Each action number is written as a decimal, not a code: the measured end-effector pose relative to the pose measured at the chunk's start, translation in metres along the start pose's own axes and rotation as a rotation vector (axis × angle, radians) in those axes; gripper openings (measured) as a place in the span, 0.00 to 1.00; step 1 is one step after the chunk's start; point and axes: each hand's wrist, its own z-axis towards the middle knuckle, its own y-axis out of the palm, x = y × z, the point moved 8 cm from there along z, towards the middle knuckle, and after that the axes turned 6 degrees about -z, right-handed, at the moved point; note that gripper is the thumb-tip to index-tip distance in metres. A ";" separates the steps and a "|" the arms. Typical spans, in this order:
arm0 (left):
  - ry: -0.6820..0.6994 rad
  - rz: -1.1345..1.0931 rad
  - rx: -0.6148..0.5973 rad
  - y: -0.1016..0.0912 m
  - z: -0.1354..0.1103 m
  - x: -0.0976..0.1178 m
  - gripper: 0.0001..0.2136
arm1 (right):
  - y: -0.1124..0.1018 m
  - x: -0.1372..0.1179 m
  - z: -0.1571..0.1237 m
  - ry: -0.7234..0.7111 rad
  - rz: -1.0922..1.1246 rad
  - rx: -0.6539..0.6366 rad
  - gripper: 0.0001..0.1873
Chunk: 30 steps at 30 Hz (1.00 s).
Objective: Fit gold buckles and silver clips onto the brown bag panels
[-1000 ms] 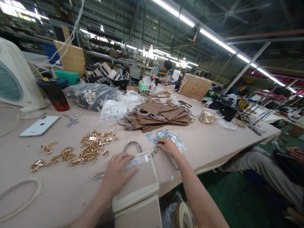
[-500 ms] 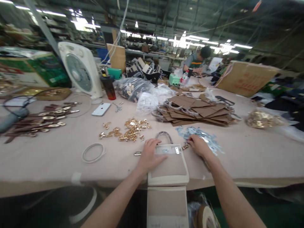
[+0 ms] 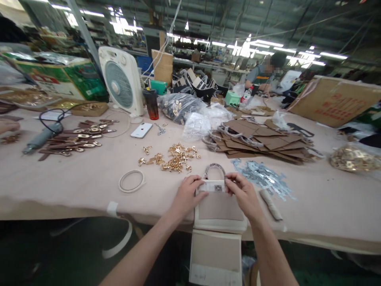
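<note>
A small beige handbag (image 3: 219, 210) lies at the near edge of the table (image 3: 74, 186), its flap hanging over the edge and its wrapped handle pointing away from me. My left hand (image 3: 187, 194) grips the bag's top left corner. At the top right corner my right hand (image 3: 242, 192) pinches the strip with the small metal plate. A pile of gold metal fittings (image 3: 175, 157) lies just beyond my left hand. Silver-blue metal pieces (image 3: 262, 176) are scattered to the right of my right hand.
A stack of brown flat pieces (image 3: 262, 141), plastic bags of parts (image 3: 181, 107), a white phone (image 3: 141, 130), a fan (image 3: 120, 81), brown straps (image 3: 77, 139), a white ring (image 3: 131, 180) and cardboard boxes (image 3: 333, 99) stand on the table. Another person (image 3: 263, 75) works at the far end.
The view has swung left. My right hand came off the silver pieces onto the bag's top right corner. My left hand shifted from flat on the bag to gripping its top left corner.
</note>
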 end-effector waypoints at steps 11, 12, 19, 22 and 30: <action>0.017 0.026 -0.071 0.005 0.004 0.001 0.06 | 0.044 -0.002 0.012 -0.095 -0.278 -0.019 0.11; 0.017 0.025 -0.067 0.005 0.004 0.000 0.05 | 0.046 -0.003 0.013 -0.114 -0.319 -0.016 0.10; 0.023 0.005 -0.036 0.006 0.003 -0.005 0.03 | 0.052 -0.002 0.017 -0.160 -0.429 -0.027 0.09; 0.015 0.016 -0.034 0.005 0.002 -0.006 0.14 | 0.049 0.005 0.020 -0.112 -0.356 -0.060 0.09; -0.001 0.019 -0.034 0.005 0.003 -0.008 0.24 | 0.054 0.003 0.023 -0.151 -0.242 -0.113 0.07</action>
